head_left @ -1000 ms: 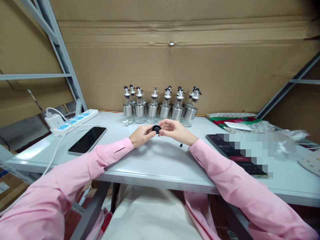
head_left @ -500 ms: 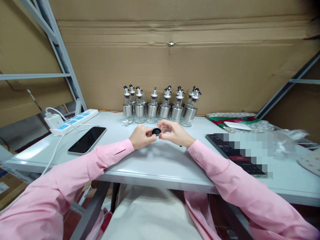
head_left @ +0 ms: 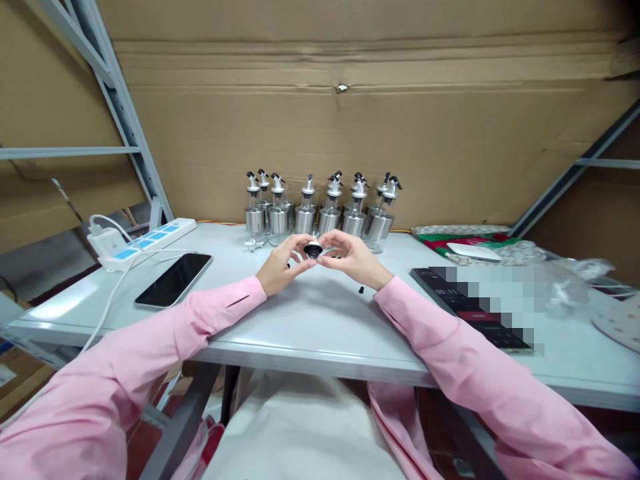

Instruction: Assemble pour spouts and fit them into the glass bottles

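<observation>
Between my two hands, above the middle of the table, is a small black and silver pourer stopper [head_left: 313, 249], its black ribbed part facing me. My left hand [head_left: 286, 264] pinches it from the left, and my right hand [head_left: 349, 259] grips its right side with thumb and fingers. Behind them stand several glass bottles with steel bands [head_left: 305, 221], topped with silver and black pourers. A small clear and silver piece [head_left: 254, 245] lies left of my hands. One tiny black part [head_left: 361, 289] rests on the table below my right hand.
On the left are a dark phone [head_left: 174, 280] and a white power strip [head_left: 155, 238] with cables. At the right lie a larger device with a timer display [head_left: 465, 303], a white flat object [head_left: 473, 251] and crumpled clear plastic [head_left: 570, 283]. Cardboard [head_left: 350, 133] stands behind the bottles.
Both hands have moved slightly away from me with the stopper. It has tilted, showing more of its black ribbed side. The tiny black part now shows more fully.
</observation>
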`<state>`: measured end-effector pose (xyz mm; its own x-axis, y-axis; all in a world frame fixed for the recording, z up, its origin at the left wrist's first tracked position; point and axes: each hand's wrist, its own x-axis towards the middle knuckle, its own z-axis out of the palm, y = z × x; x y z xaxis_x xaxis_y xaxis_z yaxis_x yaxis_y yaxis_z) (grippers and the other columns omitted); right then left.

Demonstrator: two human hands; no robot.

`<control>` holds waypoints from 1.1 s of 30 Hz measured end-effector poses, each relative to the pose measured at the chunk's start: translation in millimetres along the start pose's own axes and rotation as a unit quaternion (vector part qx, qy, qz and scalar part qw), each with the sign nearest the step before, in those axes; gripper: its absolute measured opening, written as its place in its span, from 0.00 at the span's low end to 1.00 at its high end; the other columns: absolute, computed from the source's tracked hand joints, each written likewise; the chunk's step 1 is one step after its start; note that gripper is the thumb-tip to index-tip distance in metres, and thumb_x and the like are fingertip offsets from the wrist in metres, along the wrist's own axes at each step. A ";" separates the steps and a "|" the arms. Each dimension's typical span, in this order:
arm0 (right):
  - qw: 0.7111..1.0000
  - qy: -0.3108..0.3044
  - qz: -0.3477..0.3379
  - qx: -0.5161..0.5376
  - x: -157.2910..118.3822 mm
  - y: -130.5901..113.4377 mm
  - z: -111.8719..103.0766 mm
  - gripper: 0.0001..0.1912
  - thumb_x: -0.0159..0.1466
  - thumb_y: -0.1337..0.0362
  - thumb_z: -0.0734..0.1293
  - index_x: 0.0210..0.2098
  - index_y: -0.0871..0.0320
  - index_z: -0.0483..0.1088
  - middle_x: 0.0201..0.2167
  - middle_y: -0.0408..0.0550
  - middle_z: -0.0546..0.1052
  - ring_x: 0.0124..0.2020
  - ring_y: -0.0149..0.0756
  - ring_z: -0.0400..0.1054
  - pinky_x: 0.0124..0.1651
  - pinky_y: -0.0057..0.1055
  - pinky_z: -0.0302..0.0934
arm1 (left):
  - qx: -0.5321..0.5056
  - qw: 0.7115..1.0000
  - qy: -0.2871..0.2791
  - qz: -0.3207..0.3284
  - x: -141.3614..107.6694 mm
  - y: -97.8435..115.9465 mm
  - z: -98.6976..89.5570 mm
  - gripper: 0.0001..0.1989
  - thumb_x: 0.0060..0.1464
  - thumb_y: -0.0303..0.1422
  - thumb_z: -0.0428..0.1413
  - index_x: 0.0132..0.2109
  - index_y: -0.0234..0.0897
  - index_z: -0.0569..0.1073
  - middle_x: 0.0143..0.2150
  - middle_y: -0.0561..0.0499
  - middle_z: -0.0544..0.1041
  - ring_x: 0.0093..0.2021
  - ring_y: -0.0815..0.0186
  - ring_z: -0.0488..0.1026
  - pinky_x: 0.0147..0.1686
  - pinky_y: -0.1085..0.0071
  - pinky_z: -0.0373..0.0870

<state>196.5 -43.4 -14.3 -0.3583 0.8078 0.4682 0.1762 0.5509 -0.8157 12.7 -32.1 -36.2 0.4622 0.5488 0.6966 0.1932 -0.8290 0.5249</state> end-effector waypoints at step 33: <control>0.993 0.024 0.086 -0.082 5.8 16.3 -32.6 0.11 0.50 0.58 0.70 0.25 0.59 0.67 0.25 0.46 0.76 0.28 0.34 0.70 0.37 0.32 0.63 | 0.229 0.969 -0.086 0.043 0.2 -9.9 -6.4 0.13 0.49 0.35 0.60 0.44 0.45 0.74 0.41 0.49 0.71 0.46 0.61 0.65 0.49 0.60 0.52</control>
<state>227.2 -22.9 -13.8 -0.2673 0.8998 0.3448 0.3786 0.4272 -0.8211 5.4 -23.1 -38.2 0.6229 0.4825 0.6158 0.4939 -0.8530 0.1687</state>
